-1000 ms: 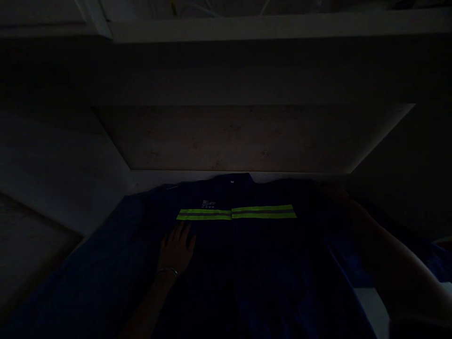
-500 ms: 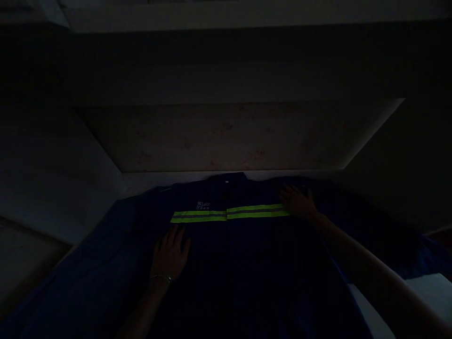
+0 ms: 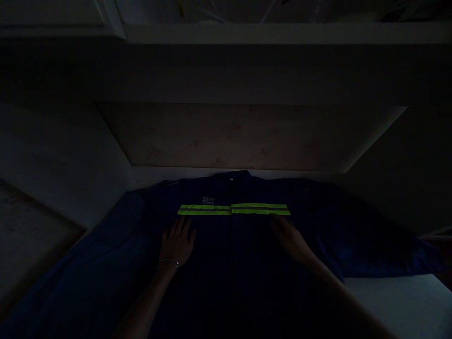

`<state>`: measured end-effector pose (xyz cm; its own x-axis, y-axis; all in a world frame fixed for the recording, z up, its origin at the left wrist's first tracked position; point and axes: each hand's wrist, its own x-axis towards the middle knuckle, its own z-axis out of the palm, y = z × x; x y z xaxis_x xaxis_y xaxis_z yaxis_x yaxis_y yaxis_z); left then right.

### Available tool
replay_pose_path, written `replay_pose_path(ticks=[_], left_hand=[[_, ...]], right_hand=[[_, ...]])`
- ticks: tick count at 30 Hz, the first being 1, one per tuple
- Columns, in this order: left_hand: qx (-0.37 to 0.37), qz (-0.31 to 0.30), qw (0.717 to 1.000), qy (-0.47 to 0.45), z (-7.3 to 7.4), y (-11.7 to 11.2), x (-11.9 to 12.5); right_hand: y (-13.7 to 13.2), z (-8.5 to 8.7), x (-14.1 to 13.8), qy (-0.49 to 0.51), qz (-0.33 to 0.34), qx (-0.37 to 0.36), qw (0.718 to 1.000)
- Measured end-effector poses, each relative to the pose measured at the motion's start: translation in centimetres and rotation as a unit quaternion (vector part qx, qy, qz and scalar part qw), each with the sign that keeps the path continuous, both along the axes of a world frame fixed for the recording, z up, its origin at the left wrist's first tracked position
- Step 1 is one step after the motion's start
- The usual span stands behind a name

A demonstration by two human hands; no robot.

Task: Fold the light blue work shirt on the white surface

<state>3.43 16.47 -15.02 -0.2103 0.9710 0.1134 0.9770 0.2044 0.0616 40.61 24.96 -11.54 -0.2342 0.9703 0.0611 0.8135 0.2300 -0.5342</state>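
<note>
A dark blue work jacket (image 3: 229, 263) lies spread front-up on a pale surface, collar away from me. A yellow-green reflective band (image 3: 233, 210) crosses its chest, with a small white logo above the left half. My left hand (image 3: 177, 242) rests flat on the jacket just below the band's left end, fingers stretched out, a thin bracelet on the wrist. Below the band's right end my right hand (image 3: 287, 235) also lies flat on the cloth, fingers out. The scene is very dim.
The pale table top (image 3: 399, 301) shows at the lower right beside the jacket's sleeve (image 3: 381, 245). A wall panel (image 3: 240, 136) rises right behind the collar, under an overhanging shelf (image 3: 247, 33). Slanted boards close in at the left and right.
My right hand came in from the right sleeve, reached the band's right end, then slid down toward me below it. The left hand has stayed in place.
</note>
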Motion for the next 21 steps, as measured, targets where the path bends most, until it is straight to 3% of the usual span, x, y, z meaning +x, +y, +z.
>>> replay_pose_path(ticks=[2,5,9,12,15,21], left_hand=[[-0.004,-0.001,1.000,-0.003,-0.2,-0.2,0.1],[-0.010,0.005,1.000,0.002,-0.1,-0.2,0.1],[-0.017,-0.040,0.999,0.005,2.5,1.7,0.1],[0.019,-0.132,0.989,-0.057,5.7,5.7,1.2],[0.011,-0.190,0.975,-0.119,7.9,11.3,3.6],[-0.061,-0.210,0.967,-0.129,8.0,21.3,7.2]], right_hand=[[-4.8,-0.3,-0.3,0.043,0.037,-0.028,0.998],[-11.3,-1.9,1.3,0.037,0.033,0.011,0.999],[-16.9,-5.1,5.2,-0.043,-0.010,0.094,0.995],[-18.3,-6.9,6.8,-0.120,-0.010,0.130,0.984],[-18.1,-7.2,6.6,-0.161,-0.021,0.116,0.980],[-17.6,-6.2,5.9,-0.163,-0.033,0.095,0.981]])
